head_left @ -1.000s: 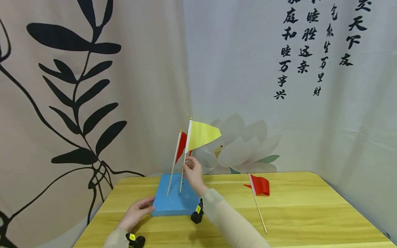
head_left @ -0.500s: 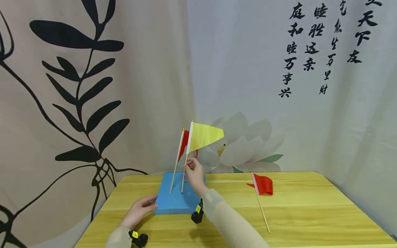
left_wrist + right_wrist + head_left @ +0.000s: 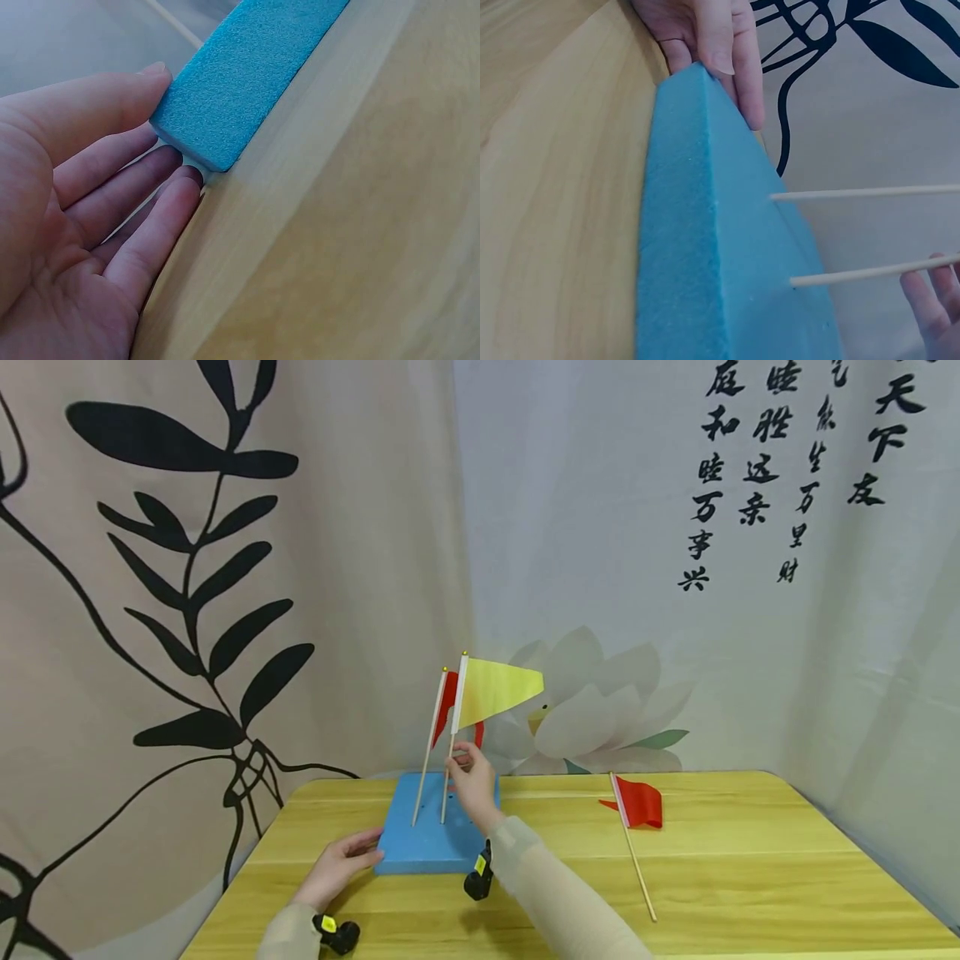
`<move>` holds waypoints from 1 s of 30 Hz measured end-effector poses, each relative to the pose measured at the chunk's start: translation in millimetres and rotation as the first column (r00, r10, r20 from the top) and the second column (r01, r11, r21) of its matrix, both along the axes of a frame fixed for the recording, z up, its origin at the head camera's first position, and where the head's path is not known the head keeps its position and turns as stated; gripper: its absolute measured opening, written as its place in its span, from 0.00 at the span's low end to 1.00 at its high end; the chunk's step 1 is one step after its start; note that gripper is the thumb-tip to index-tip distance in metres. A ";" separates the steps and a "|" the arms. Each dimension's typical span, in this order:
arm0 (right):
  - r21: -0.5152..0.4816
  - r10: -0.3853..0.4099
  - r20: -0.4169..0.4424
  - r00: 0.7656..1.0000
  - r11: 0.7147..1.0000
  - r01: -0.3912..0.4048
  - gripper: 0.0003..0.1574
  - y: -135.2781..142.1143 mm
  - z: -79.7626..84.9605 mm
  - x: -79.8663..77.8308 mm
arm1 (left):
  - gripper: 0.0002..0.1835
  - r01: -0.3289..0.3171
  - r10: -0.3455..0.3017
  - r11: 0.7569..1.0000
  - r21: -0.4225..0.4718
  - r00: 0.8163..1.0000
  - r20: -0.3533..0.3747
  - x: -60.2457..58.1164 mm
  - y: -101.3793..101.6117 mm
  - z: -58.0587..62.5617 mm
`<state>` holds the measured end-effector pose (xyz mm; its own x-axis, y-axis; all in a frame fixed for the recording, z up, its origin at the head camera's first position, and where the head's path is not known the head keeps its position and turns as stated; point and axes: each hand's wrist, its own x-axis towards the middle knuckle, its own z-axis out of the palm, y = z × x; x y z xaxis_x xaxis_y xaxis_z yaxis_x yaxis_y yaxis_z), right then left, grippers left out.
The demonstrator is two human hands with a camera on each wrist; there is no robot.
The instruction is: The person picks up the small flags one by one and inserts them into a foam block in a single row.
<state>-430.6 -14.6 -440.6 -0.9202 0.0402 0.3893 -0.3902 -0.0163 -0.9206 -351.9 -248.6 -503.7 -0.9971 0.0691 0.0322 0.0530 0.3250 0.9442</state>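
Observation:
A blue foam board [image 3: 427, 852] with small holes in its top lies on the wooden table. Into it stands a small red flag [image 3: 444, 706] on a thin stick, partly hidden by the yellow flag [image 3: 495, 689]. My right hand [image 3: 472, 785] pinches the stick of that yellow flag below its cloth, fingertips showing at the right wrist view's edge. The stick's lower end meets the board's top beside the red flag's stick, tilted slightly. My left hand [image 3: 343, 864] rests against the board's near left corner, thumb [image 3: 112, 105] at the top edge and loosely extended fingers along the side.
Another red flag [image 3: 637, 803] lies on the table [image 3: 750, 860] to the right, its stick pointing toward the front. A printed curtain [image 3: 375, 568] with leaves, a lotus and writing hangs behind the table's back edge.
The yellow flag has come down slightly, its stick's end shifting a little toward the front of the board. My left hand keeps its place at the corner. The head view has shifted a little.

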 end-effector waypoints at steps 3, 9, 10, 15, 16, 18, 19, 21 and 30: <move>-0.005 0.008 0.012 1.000 1.000 -0.008 0.10 -0.2 -2.5 0.0 | 0.30 -0.004 0.004 1.000 -0.002 1.000 -0.001 -0.2 -0.2 -0.6; -0.024 0.031 0.035 0.999 0.999 -0.030 0.11 0.5 -6.2 -0.2 | 0.30 0.014 -0.014 1.000 -0.002 1.000 0.000 0.2 -1.7 -1.4; -0.022 0.033 0.035 0.999 0.999 -0.033 0.11 0.8 -6.6 -0.1 | 0.30 0.015 -0.015 1.000 0.000 1.000 0.000 -0.1 -1.8 -1.7; -0.009 0.038 0.025 0.999 0.999 -0.038 0.11 2.2 -8.9 -0.3 | 0.29 0.009 -0.008 1.000 0.006 1.000 -0.004 -2.0 -1.9 -2.8; -0.005 0.038 0.023 0.999 0.999 -0.038 0.11 2.4 -9.7 -0.4 | 0.29 0.005 -0.005 1.000 0.007 1.000 -0.007 -2.4 -1.8 -3.1; 0.005 0.038 0.023 0.999 0.999 -0.038 0.11 2.4 -11.7 0.0 | 0.30 0.007 -0.007 1.000 0.007 1.000 -0.008 -2.7 -1.8 -3.4; 0.013 0.038 0.026 0.999 0.999 -0.038 0.11 2.3 -12.8 0.5 | 0.30 0.008 -0.008 1.000 0.007 1.000 -0.008 -2.9 -1.8 -3.6; 0.028 0.037 0.033 0.999 0.999 -0.038 0.11 1.9 -14.6 2.0 | 0.30 0.012 -0.012 1.000 0.007 1.000 -0.006 -3.0 -1.8 -3.9; 0.035 0.034 0.015 0.999 0.999 -0.034 0.11 2.8 -18.5 6.6 | 0.29 -0.003 0.003 1.000 0.006 1.000 -0.006 -4.0 -1.4 -4.9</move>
